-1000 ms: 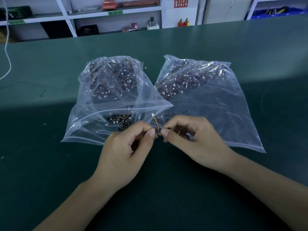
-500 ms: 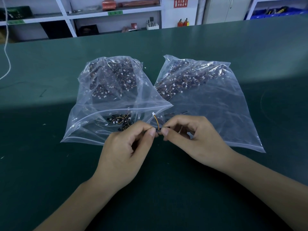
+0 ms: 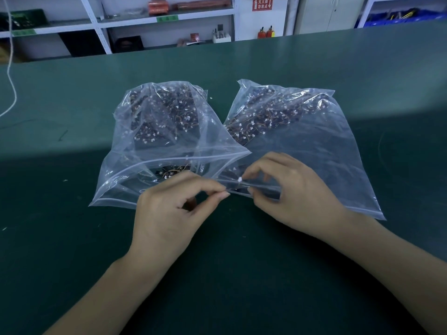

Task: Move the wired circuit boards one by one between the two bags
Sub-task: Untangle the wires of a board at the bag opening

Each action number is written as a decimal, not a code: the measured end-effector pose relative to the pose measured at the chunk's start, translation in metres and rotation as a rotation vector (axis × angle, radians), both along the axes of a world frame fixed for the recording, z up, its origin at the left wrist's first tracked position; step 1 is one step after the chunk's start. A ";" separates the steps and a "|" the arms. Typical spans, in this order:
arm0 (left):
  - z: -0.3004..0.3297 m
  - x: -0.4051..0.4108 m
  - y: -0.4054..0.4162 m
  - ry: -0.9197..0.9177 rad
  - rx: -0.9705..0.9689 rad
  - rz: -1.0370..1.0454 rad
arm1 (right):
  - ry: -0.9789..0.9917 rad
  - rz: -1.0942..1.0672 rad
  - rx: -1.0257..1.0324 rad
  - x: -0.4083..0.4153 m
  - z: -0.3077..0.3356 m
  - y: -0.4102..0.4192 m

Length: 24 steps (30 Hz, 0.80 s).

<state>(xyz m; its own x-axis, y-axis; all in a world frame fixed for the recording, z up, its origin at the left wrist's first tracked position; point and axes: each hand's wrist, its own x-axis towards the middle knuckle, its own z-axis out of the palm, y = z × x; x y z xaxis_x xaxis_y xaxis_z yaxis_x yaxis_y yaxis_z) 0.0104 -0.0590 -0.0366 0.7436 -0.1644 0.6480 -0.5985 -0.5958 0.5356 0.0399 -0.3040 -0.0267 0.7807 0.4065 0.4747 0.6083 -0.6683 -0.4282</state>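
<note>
Two clear zip bags lie side by side on the green table, each holding several small dark wired circuit boards. The left bag (image 3: 154,131) gapes open toward me. My right hand (image 3: 292,197) pinches one wired circuit board (image 3: 240,180), whose white connector shows between its fingertips at the mouth of the right bag (image 3: 321,151). My left hand (image 3: 176,211) pinches thumb to forefinger at the left end of the right bag's mouth strip, just beside the board. The board's dark body is mostly hidden by the fingers and the plastic.
The green table (image 3: 72,238) stretches all round the bags. A white cord (image 3: 11,76) hangs at the far left. Shelving with boxes and small items (image 3: 169,18) stands behind the table's far edge.
The board's wire, which stood upright between both hands, now lies down at the right bag's mouth. My right hand has shifted right toward that bag, and the hands have drawn slightly apart.
</note>
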 end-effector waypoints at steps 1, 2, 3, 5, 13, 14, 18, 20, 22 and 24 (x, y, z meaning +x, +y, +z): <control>0.000 0.000 0.000 -0.013 0.011 -0.015 | -0.012 -0.014 0.014 -0.001 0.000 0.000; 0.000 0.000 -0.001 -0.027 0.022 -0.025 | -0.023 -0.026 0.035 -0.001 0.000 0.000; 0.001 0.001 -0.001 -0.043 0.035 -0.029 | -0.034 -0.033 0.057 -0.001 0.001 0.001; 0.002 0.002 -0.001 -0.078 0.063 -0.017 | -0.057 -0.034 0.092 -0.001 0.001 0.001; 0.010 0.009 -0.005 -0.288 0.401 0.124 | -0.076 -0.040 0.167 -0.001 0.003 0.001; 0.010 0.009 -0.006 -0.294 0.472 0.141 | -0.075 -0.040 0.171 -0.001 0.003 0.001; 0.014 0.009 -0.011 -0.199 0.651 0.185 | -0.069 -0.039 0.167 -0.002 0.004 0.002; 0.016 0.009 -0.016 -0.131 0.769 0.204 | -0.058 -0.043 0.167 -0.002 0.004 0.002; 0.016 0.009 -0.023 -0.086 0.878 0.208 | -0.053 -0.045 0.172 -0.002 0.004 0.002; 0.017 0.011 -0.029 -0.057 0.973 0.223 | -0.052 -0.041 0.177 -0.003 0.004 0.002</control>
<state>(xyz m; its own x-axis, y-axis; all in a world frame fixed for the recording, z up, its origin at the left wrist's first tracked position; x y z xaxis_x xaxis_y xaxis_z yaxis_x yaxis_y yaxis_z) 0.0210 -0.0876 -0.0201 0.7939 -0.5033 0.3411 -0.4295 -0.8614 -0.2712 0.0372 -0.3017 -0.0230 0.7674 0.2810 0.5763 0.6065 -0.6098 -0.5103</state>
